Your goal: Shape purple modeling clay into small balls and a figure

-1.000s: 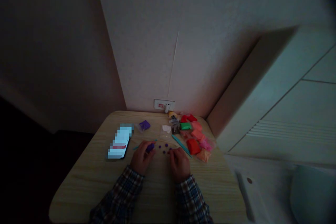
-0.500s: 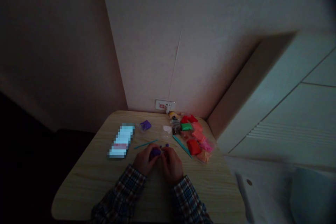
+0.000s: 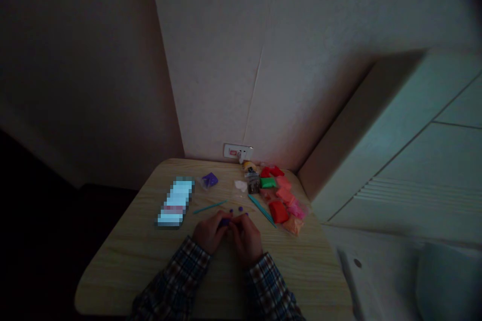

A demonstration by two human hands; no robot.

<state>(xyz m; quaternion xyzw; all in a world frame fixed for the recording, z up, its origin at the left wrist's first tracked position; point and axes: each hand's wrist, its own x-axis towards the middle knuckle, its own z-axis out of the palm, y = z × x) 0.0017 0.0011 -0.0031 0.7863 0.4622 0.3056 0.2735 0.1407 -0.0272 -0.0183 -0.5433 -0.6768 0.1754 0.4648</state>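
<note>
A lump of purple modelling clay (image 3: 225,222) is gripped in the curled fingers of my left hand (image 3: 208,232). Bent in against the lump's right side, the thumb and fingertips of my right hand (image 3: 247,241) pinch at it, and the two hands meet there. Fingers cover much of the clay. Just beyond the fingertips lie small purple clay balls (image 3: 240,208), one partly hidden by my right hand. A thin teal stick tool (image 3: 210,207) rests past my left hand, and more teal modelling tools (image 3: 261,210) lie to the right.
Several bagged clay packets, including a red one (image 3: 278,211) and a green one (image 3: 268,182), cover the table's (image 3: 297,271) right rear. A purple packet (image 3: 210,179) and a lit phone (image 3: 175,202) lie left. Behind them, the wall carries a socket (image 3: 238,151).
My right fingertips have come in onto the purple clay, and my left fingers now hide more of it. Another small purple ball shows by my right fingers. The view has shifted slightly.
</note>
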